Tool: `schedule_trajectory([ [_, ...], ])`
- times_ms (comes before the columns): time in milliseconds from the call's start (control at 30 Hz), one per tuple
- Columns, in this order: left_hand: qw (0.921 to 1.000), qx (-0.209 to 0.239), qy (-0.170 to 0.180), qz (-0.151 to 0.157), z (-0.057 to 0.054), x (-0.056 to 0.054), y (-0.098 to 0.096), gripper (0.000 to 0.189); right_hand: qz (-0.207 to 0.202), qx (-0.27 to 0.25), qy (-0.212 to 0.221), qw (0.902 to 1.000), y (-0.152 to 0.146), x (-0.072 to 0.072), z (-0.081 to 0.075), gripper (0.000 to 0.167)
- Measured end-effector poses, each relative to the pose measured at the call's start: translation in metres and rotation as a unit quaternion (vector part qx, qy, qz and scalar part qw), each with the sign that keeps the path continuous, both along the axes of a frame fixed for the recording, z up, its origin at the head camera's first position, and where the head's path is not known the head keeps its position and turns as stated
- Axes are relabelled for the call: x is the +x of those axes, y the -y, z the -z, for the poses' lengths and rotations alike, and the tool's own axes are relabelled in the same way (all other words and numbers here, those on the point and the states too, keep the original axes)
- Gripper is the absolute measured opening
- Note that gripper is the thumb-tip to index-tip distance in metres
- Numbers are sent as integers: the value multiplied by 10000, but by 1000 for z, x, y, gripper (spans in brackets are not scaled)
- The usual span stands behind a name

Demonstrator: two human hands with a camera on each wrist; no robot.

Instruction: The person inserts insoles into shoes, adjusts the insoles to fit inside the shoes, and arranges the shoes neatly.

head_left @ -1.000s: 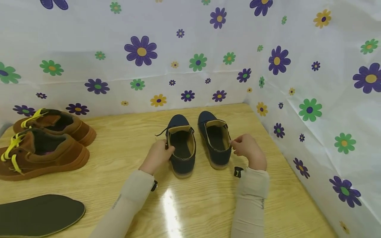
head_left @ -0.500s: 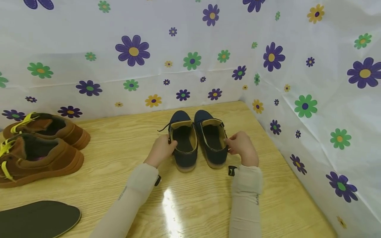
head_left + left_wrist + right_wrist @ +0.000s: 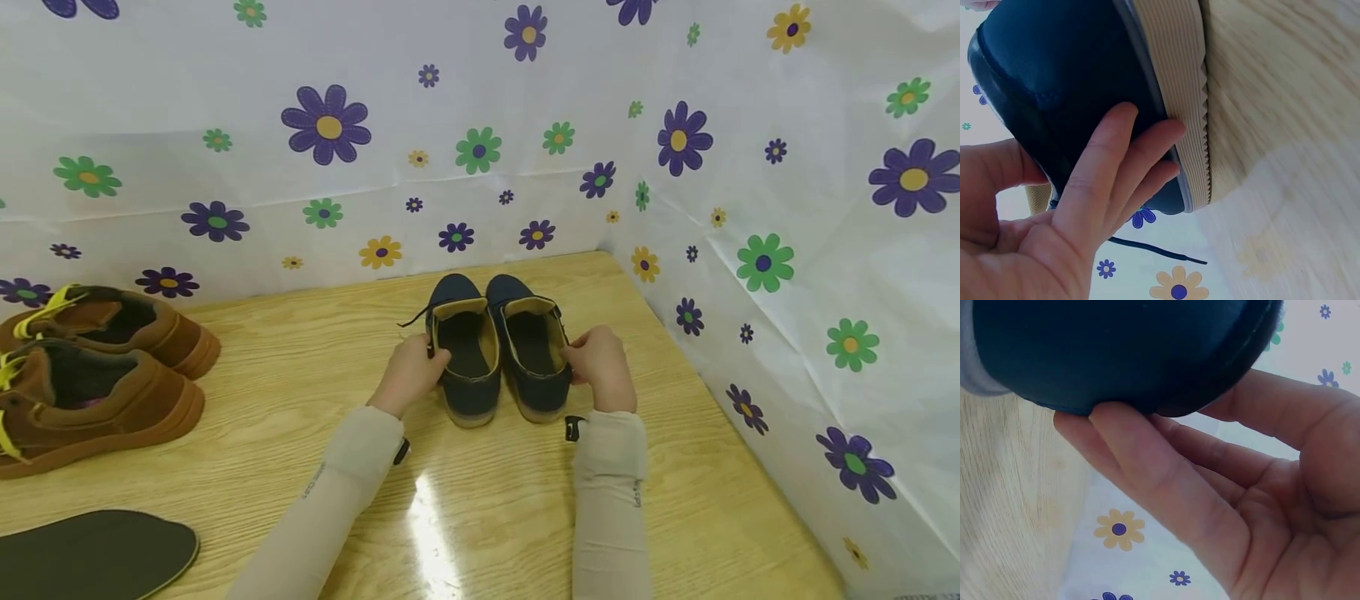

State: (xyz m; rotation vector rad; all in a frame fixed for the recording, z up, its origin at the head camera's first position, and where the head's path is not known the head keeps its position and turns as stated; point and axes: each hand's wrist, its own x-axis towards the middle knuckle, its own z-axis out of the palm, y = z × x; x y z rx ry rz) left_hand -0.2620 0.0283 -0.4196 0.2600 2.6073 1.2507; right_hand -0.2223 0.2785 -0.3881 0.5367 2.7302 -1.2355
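Two dark navy shoes with tan lining stand side by side on the wooden table, heels toward me. My left hand (image 3: 411, 371) grips the outer side of the left shoe (image 3: 471, 398), thumb over the collar and fingers along the outside. In the left wrist view this shoe's ribbed pale sole (image 3: 1179, 81) lies along the wood, and a loose dark lace (image 3: 1154, 248) hangs from it. My right hand (image 3: 602, 365) pinches the right shoe (image 3: 543, 392) at its outer collar. Its fingers (image 3: 1147, 456) press against the navy side in the right wrist view.
A pair of brown shoes (image 3: 112, 408) with yellow laces stands at the left on the wooden table (image 3: 315, 350). A dark insole (image 3: 97, 554) lies at the front left. White flower-printed sheets (image 3: 420, 108) rise behind and along the right.
The right shoe has moved left with my right hand, closing the gap to the left shoe. The left shoe has shifted slightly forward. The head view has turned a little right.
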Motion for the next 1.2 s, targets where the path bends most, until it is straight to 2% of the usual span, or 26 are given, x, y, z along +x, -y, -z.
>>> schedule_trajectory([
  [167,10000,-21,-2,-19,0,-1,-2,21,89,21,-73,9999,0,-1,1,25],
  [400,9999,-32,-88,-35,-2,-1,-2,19,316,394,-373,9980,4,-6,7,25],
  [567,9998,-74,-164,-80,-1,-2,-3,20,469,458,-502,9966,4,-8,10,26],
  [700,9999,-42,-155,27,3,-3,-3,30,477,402,-388,9973,4,-6,9,28],
  [767,9999,-56,-132,74,3,-2,5,39,315,342,-276,9985,10,-6,6,30],
  [867,9997,-20,-81,217,3,1,17,49,-292,345,-51,9990,15,-5,2,35],
  [1000,9968,457,160,630,2,6,33,52,-1178,498,257,9915,14,2,-6,43],
  [1100,9905,752,382,1082,2,10,44,52,-1420,686,394,9867,12,10,-15,48],
  [1200,9858,641,397,1501,1,13,58,48,-1513,866,361,9840,13,17,-25,51],
])
